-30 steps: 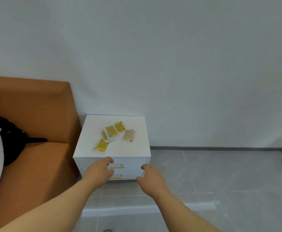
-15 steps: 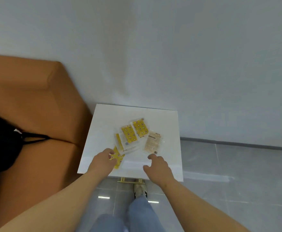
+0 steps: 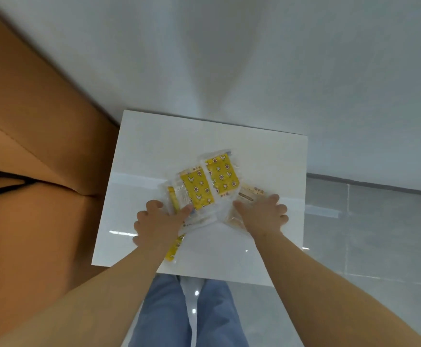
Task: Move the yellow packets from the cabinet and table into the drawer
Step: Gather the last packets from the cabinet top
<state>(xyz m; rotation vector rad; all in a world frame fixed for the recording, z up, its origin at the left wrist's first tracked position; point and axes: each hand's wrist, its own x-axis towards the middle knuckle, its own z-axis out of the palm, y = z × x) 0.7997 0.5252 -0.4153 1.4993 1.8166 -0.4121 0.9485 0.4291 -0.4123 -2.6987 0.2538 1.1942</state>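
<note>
Lying mid-frame on the table, the yellow packets look light, floppy and slippery, best pinched at their edges; left grip clasps the pile's edge, right grip curls beside it, hold unclear

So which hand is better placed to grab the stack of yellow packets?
Left, likely. The left hand rests on the yellow packets, thumb across their near edge; the right hand lies on the tan packet beside them.

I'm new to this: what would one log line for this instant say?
phase: pickup start; left hand: thumb on yellow packets; right hand: rests on beige packet; surface: white cabinet top; drawer: out of view
</note>
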